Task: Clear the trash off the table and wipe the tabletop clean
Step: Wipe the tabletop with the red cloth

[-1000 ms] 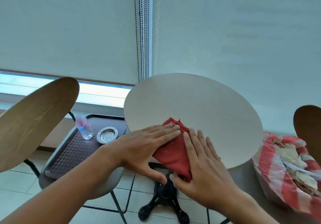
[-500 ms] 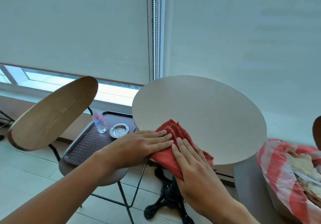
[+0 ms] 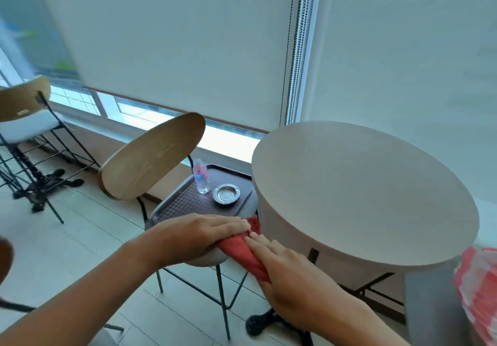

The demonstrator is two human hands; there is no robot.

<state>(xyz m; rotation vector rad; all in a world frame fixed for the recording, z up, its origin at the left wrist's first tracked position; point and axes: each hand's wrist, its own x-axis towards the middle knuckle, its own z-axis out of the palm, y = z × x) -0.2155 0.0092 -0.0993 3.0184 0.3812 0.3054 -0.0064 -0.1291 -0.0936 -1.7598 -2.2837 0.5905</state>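
Observation:
The round beige table [image 3: 363, 184] has a bare top. The red cloth [image 3: 242, 251] is off the tabletop, held in the air just beside the table's left edge and above the chair seat. My left hand [image 3: 199, 235] lies over its upper part with straight fingers. My right hand [image 3: 293, 278] covers its lower end, fingers straight along the fabric. Both thumbs are hidden under the cloth. A red-and-white striped trash bag [image 3: 478, 292] shows at the right edge.
A chair with a wooden back [image 3: 153, 155] stands left of the table. A brown tray [image 3: 183, 203] on its seat carries a small water bottle [image 3: 201, 176] and a metal ashtray [image 3: 226, 194]. Another chair [image 3: 24, 109] stands far left. Window blinds hang behind.
Both hands have drawn the red cloth leftward off the tabletop's near-left edge. My view has swung left, so the table now sits to the right.

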